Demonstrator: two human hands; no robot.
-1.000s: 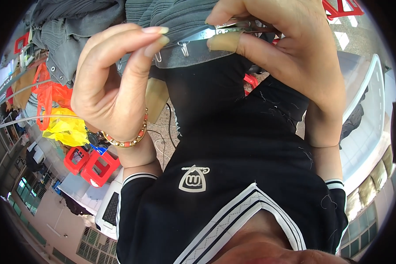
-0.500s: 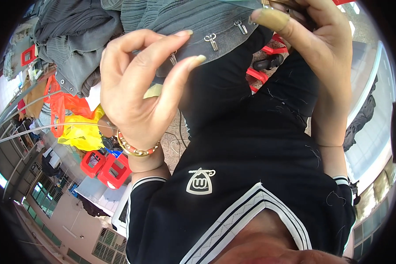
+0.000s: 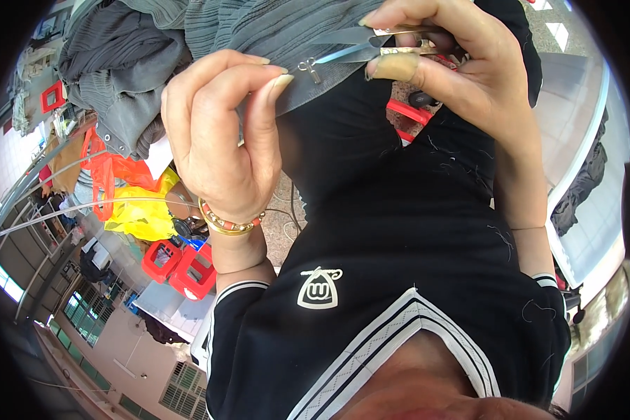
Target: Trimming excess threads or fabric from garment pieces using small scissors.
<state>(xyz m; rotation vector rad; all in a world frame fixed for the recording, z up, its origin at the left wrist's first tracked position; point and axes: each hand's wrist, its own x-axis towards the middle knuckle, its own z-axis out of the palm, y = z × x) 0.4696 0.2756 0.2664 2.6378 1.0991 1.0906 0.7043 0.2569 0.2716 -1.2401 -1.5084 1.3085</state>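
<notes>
A dark-grey garment of ribbed, pleated fabric [image 3: 259, 28] lies at the top of the view and reaches over the wearer's black trousers [image 3: 336, 140]. Its ribs run in soft, wavy lines, and its edge ends in a smoother, slightly sheer grey band [image 3: 294, 101] on which a small silvery metal hook with looped ends [image 3: 309, 68] shows. The left hand [image 3: 220, 133] is beside that hook, thumb and forefinger pressed together at the band—whether they nip cloth or thread cannot be made out. The right hand [image 3: 479, 70], its thumb wrapped in a tan covering [image 3: 397, 68], grips small metal snips [image 3: 346, 54], blades parted, the lower tip just beside the hook. Half a second ago the left thumb and forefinger stood apart, more hooks were visible along the band, and the snips were mostly out of view—now they extend over the fabric.
</notes>
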